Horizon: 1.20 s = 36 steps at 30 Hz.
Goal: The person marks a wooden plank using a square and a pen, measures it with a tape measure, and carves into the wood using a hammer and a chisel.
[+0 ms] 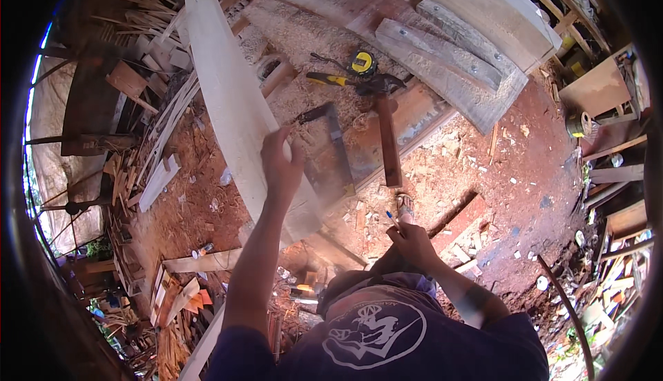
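Note:
A long pale wooden board [238,98], narrowing toward its far end, slants across the left of the workbench. My left hand [282,167] is at the board's right edge, fingers bent over its face and thumb apart along the edge; the underside of the grip is hidden. Low in front of my body, my right hand [412,241] is closed round a blue-tipped pen [391,217] that points up and left. Nearest to the left hand lies a metal try square [338,148]. Beyond the right hand is a hammer [388,139] with a brown wooden handle.
A yellow tape measure [362,63] and a yellow-black utility knife [326,78] lie by the hammer head amid sawdust. Bolted grey planks [442,53] stretch across the back right. Wood scraps [162,56] pile up at left, with more timber offcuts [621,174] at right.

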Motion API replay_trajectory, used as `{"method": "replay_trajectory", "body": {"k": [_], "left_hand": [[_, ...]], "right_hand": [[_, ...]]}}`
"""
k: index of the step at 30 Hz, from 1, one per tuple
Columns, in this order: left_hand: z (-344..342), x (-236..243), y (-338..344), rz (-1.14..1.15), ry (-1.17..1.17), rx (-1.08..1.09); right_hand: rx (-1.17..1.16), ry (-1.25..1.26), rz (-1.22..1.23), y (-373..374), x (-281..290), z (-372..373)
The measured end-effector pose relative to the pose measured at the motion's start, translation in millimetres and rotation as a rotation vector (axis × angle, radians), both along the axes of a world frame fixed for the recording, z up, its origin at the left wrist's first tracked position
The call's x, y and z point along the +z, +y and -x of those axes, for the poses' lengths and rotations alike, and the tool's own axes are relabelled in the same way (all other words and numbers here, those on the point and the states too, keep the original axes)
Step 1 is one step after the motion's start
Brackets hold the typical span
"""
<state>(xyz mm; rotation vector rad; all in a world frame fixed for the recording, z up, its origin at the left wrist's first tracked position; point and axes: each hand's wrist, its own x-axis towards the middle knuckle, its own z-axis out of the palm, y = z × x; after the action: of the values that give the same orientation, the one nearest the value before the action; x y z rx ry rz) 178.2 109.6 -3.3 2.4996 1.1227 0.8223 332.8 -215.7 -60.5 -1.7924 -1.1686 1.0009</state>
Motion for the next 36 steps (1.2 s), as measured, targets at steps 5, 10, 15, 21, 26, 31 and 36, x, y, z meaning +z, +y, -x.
{"method": "replay_trajectory", "body": {"k": [5, 10, 15, 21, 26, 31, 36], "left_hand": [[-182, -36, 78, -0.087, 0.066, -0.146], [-243, -51, 94, 0.044, 0.431, -0.039], [-211, 0, 82, 0.396, -0.008, -0.014], [-46, 51, -56, 1.518, -1.075, -0.408], [95, 39, -215, 1.422, -0.438, -0.07], [175, 11, -298, 1.451, -0.247, -0.029], [222, 1, -315, 1.072, 0.065, -0.16]], "right_hand": [[-0.205, 0.203, 0.252, -24, -10, -46], [-0.378, 0.19, 0.316, -50, -5, -82], [-0.384, 0.128, 0.297, -61, -2, -82], [-0.36, 0.401, 0.166, -22, 55, -44], [-0.065, 0.638, 0.049, 11, 61, 26], [0.471, 0.363, -0.047, -17, 29, 100], [0.508, 0.318, 0.079, -38, -10, 157]]}}
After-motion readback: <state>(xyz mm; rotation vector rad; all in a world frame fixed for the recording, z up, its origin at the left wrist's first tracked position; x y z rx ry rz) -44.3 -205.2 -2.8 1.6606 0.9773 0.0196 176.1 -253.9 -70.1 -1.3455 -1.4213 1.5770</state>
